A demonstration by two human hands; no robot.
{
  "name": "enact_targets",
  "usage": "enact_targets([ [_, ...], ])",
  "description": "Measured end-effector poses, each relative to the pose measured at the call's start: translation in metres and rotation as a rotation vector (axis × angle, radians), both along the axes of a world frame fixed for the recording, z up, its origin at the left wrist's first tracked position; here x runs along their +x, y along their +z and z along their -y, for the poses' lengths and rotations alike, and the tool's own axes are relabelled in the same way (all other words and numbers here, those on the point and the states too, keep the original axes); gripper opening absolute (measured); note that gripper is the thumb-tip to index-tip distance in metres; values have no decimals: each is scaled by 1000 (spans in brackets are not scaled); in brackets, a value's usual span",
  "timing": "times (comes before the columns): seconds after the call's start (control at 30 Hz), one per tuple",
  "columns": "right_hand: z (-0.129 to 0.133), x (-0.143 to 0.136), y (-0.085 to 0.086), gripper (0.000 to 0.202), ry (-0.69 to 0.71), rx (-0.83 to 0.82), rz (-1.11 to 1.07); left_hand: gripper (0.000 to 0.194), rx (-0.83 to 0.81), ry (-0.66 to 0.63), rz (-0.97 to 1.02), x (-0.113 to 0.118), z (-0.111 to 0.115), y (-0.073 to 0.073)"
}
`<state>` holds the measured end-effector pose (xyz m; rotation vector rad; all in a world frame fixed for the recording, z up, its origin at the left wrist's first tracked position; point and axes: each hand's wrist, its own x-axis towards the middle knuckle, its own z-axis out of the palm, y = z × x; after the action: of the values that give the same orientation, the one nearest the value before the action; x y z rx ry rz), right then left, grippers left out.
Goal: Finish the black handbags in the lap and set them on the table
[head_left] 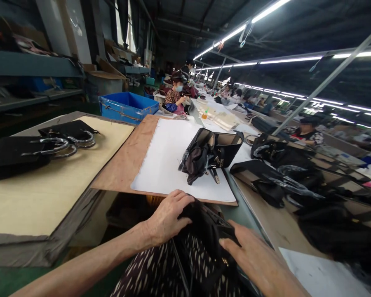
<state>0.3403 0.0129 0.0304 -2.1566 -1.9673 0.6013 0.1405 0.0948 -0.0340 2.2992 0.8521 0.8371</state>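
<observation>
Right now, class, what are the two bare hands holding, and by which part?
A black handbag: the left hand grips its left side, the right hand its right side.

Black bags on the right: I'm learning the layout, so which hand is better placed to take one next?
Probably the right hand: it looks nearer those black bags, while the left hand lies farther across. Both hold the black item.

The scene is shot by one head-worn camera from above and behind the grip, aimed forward and down, left hand [168, 212] and right hand [253, 252] framed close, blue bin [120, 112] caught farther off, beyond-left of the grip.
</observation>
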Motion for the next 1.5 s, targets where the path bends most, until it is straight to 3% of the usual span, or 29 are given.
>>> enact_targets([
  [0.13,-1,1,-1,22,-3,-57,-148,6,15,55,8,3,-12,-3],
  [0.27,-12,4,-14,19,61,-131,-360,8,-178,-21,13,-12,-23,3],
  [0.37,-21,4,-35,21,117,-196,-513,8,-373,-100,-22,-26,-20,1],
  [0.5,-23,1,-75,28,153,-232,-578,9,-409,-134,-51,-37,-8,-10],
  [0.57,-18,1,-93,35,130,-173,-506,9,-395,-128,-61,-39,-3,-13],
  [0.67,-11,-1,-108,61,39,54,-356,9,-392,-133,-66,-40,0,-15],
  [0.73,-8,-5,-108,64,18,245,-303,10,-402,-134,-64,-40,-1,-15],
  [0.83,-6,-13,-100,41,112,389,-278,10,-413,-129,-63,-37,-2,-16],
  [0.9,-6,-19,-95,24,181,386,-257,10,-417,-124,-65,-35,-2,-16],
  [1.0,-7,-24,-95,15,210,387,-225,10,-431,-103,-74,-34,-2,-17],
  [1.5,-13,-32,-107,15,212,392,-289,9,-436,-19,-97,-34,0,-21],
])
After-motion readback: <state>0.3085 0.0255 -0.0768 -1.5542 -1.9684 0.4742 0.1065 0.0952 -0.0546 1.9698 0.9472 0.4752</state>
